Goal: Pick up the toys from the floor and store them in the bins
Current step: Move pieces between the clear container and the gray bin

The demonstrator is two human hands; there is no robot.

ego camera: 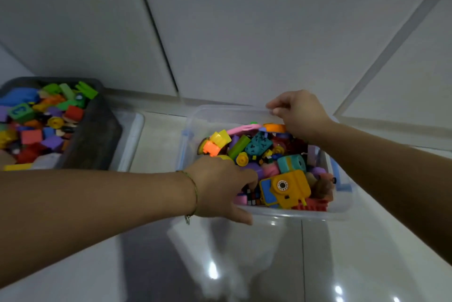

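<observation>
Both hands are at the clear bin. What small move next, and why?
Probably lift the clear bin slightly and shift it aside: the right hand pinches its far rim, the left hand grips its near wall, it is heaped with toys, and no loose toy shows on the floor.

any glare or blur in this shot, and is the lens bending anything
Head view: bright glare spots on the glossy floor near the bottom edge; wall seams splay outward, likely the wide-angle lens; the dark bin at left and the right hand on the clear bin look soft; the toy camera is fairly sharp.
</observation>
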